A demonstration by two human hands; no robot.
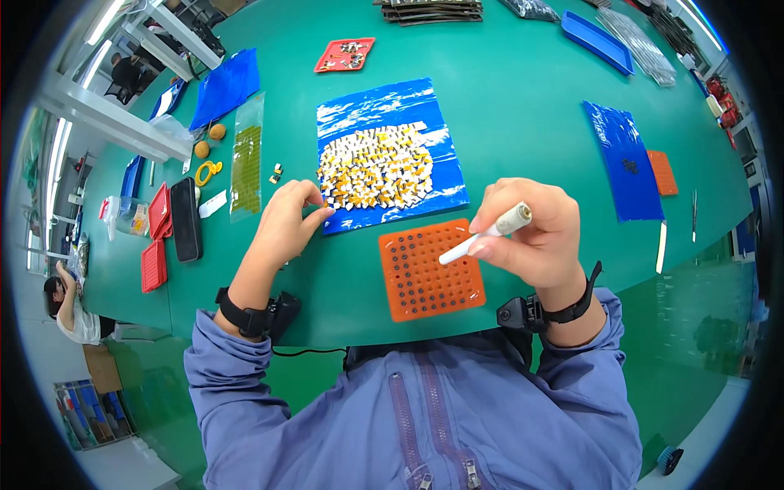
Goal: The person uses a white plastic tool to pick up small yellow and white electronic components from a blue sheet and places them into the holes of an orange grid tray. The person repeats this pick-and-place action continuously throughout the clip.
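Observation:
My right hand (535,233) is closed around a white pen-shaped tool (482,237), its narrow white tip slanting down over an orange perforated tray (472,304). Small dark round parts (400,265) fill holes along the tray's left columns and lower rows. My left hand (287,219) rests at the left edge of a blue sheet (371,102), its thumb and index finger drawn together beside a heap of small white, yellow and black pieces (380,167). Whatever sits between those fingertips is too small to make out.
A red tray of small parts (345,55) lies at the far side. To the right are another blue sheet (625,163), an orange tray (663,173) and tweezers (694,216). Leftward lie a black case (187,220), red trays (153,265) and yellow scissors (206,173).

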